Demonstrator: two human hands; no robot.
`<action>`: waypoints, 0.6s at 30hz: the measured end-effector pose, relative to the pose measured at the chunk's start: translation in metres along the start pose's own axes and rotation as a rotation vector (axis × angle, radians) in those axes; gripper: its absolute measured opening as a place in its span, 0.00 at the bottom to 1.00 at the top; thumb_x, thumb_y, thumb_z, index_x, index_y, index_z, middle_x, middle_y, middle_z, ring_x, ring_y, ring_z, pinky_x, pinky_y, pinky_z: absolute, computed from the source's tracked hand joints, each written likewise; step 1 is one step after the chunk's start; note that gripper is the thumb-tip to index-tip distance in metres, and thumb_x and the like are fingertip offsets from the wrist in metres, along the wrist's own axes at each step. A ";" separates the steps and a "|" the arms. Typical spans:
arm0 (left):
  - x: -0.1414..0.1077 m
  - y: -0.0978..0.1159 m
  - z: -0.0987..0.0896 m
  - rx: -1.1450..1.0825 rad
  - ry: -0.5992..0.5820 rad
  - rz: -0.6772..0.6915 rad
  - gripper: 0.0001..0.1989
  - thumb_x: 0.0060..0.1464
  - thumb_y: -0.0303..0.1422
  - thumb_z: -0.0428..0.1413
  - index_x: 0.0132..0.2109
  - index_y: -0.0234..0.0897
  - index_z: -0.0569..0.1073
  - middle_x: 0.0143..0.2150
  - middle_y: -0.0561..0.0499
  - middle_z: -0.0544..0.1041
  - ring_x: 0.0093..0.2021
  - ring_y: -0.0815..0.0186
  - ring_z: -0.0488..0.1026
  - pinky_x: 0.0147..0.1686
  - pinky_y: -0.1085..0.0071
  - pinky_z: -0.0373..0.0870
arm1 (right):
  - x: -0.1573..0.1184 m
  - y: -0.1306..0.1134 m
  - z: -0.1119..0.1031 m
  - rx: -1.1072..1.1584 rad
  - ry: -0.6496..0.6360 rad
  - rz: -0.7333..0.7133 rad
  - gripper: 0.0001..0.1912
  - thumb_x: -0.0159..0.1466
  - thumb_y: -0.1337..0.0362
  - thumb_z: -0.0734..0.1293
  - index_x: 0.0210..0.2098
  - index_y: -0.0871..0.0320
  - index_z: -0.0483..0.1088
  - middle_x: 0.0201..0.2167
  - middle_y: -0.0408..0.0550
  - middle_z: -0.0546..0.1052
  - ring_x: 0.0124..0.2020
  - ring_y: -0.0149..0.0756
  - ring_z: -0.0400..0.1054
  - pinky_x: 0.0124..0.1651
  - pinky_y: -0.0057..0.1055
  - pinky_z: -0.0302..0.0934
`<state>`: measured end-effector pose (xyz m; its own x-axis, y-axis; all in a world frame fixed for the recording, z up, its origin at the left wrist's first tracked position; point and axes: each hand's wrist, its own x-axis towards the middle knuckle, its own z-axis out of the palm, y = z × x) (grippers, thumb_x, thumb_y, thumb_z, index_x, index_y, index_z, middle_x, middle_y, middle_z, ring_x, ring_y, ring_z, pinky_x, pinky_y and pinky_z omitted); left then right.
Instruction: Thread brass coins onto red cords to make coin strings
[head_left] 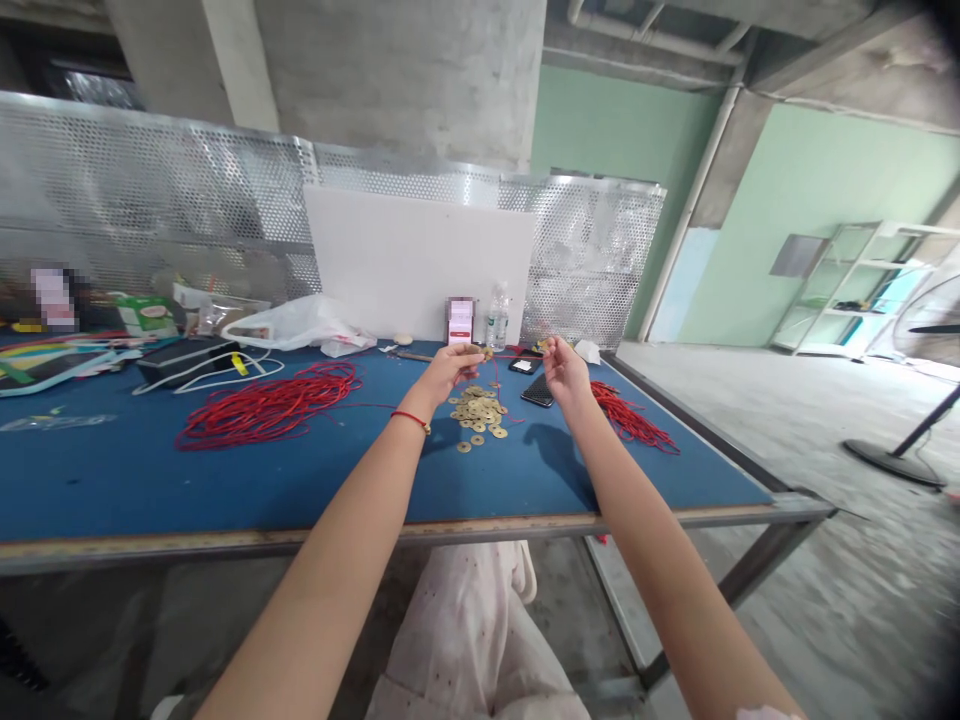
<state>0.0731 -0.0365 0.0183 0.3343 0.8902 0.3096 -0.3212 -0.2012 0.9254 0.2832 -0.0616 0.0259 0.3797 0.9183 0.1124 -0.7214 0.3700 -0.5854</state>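
Above the table, my left hand (448, 370) pinches a brass coin (487, 353) with a hole in it. My right hand (568, 374) is raised to its right, fingertips closed on a red cord (514, 357) that stretches between the two hands. A small gold-coloured piece (538, 346) shows by the right fingertips, too small to make out. One strand of cord hangs down from near the left hand. Below the hands lies a loose pile of brass coins (478, 408) with holes, a few of them scattered toward the front edge.
Red cord bundles lie left (270, 405) and right (630, 415) on the blue table (300, 490). Behind stand a phone (460, 320), clear bottles (497, 318) and a white board (420, 250). A black device (538, 391), a plastic bag (300, 322) and a black box (187, 362) lie around.
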 end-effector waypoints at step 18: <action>0.002 -0.009 0.004 0.093 -0.034 -0.003 0.18 0.35 0.34 0.70 0.34 0.32 0.75 0.29 0.52 0.72 0.25 0.73 0.67 0.24 0.77 0.59 | -0.001 0.026 -0.010 -0.785 -0.314 -0.511 0.06 0.54 0.63 0.68 0.31 0.58 0.69 0.28 0.45 0.78 0.32 0.33 0.71 0.36 0.29 0.63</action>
<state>0.0802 -0.0344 0.0112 0.3657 0.8768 0.3122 -0.2371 -0.2366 0.9422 0.2693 -0.0541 0.0027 0.2860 0.7117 0.6416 0.1188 0.6380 -0.7608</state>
